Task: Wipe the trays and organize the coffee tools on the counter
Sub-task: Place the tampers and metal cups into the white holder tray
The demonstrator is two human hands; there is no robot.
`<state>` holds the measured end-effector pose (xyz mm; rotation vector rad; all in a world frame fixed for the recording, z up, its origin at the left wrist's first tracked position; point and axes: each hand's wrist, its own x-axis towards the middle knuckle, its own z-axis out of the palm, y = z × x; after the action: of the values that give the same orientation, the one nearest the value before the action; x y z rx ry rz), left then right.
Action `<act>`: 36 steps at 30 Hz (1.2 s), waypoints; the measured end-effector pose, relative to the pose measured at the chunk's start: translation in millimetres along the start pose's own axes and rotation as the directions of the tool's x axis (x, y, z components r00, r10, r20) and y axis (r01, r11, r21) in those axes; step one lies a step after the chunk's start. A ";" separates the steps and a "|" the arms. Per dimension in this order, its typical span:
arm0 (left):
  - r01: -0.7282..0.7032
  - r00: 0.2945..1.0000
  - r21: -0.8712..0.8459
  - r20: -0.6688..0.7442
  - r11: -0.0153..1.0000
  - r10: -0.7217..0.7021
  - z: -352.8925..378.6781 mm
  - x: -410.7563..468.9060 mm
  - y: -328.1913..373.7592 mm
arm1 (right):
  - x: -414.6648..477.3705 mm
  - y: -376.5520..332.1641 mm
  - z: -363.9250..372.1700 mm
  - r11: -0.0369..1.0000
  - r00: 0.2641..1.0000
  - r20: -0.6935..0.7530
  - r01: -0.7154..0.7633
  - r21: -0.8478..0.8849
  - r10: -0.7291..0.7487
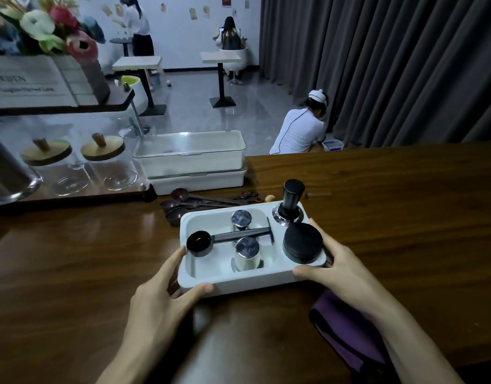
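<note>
Only the head view here. A white plastic tool tray (238,281) with rounded corners sits at frame centre on the dark glossy wooden desk (404,217), and both hands are clamped on it. The left hand (166,295) grips its lower-left corner, thumb on the near rim and fingers up the side wall. The right hand (335,267) has the lower-right corner, thumb on the rim, fingers wrapped round the right end.

In the tray's big left well, two shiny steel cups (247,253) stand upside down, with a black coffee scoop (199,243) lying across them, its bowl over the left edge. A black-handled tamper (291,203) stands upright in the round socket at top right, and a matte black ridged distributor puck (303,242) sits in the socket below it.

There's plenty of bare desk to the right and lower left. A purple cloth (346,336) lies just under the right wrist, close to the near edge. Brown plastic measuring spoons (180,206) lie just beyond the tray's far-left corner. Behind those, two white trays (191,162) are stacked, with clear glass jars with wooden lids (103,151) at left.
</note>
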<state>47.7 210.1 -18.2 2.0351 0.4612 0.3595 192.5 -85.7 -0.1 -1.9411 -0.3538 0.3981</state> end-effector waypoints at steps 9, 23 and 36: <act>-0.123 0.992 -0.028 0.024 0.992 0.124 75.2 85.7 63.0 | 41.3 -12.8 -95.6 0.996 0.996 -0.083 0.047 0.074 -0.041; -0.047 0.998 -0.113 0.047 0.993 0.053 187.1 207.5 108.0 | 206.8 22.9 -192.8 0.990 0.992 0.030 0.122 0.074 -0.125; -0.007 1.000 -0.083 0.025 0.996 0.009 209.6 247.8 96.3 | 278.9 59.9 -177.6 0.984 0.986 0.100 0.118 0.134 -0.131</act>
<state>374.3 121.4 -18.2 1.9590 0.4156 0.3520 523.9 -137.3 -20.9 -1.7668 -0.5058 0.4343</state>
